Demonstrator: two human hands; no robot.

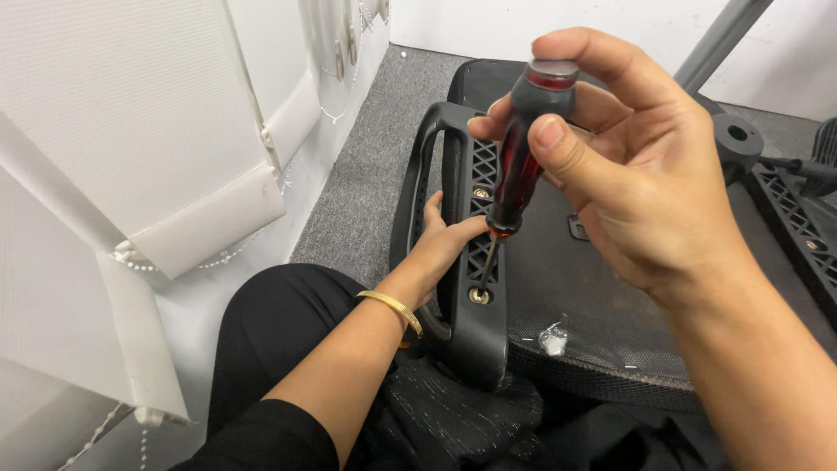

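Right hand: the right hand is seen closest to the camera, raised above the chair; thumb and fingers are closed around the handle of the screwdriver, the index finger curled over its cap.
Screwdriver: a translucent dark red handle with a black upper grip is seen; it is held nearly upright, tilted slightly, the thin metal shaft running down and left.
Tip position: the shaft tip is set into a brass-coloured screw at the lower end of the armrest bracket.
Left hand: the left hand is placed on the black armrest; its fingers are wrapped about the lattice bracket, the thumb lying just beside the shaft. A gold bangle is worn at the wrist.
Armrest: a black plastic loop with a lattice strip is seen, lying against the chair seat; a second brass screw is seated higher up.
Chair seat: dark mesh fabric, overturned on grey carpet.
Far left: white vertical blinds with bead chain.
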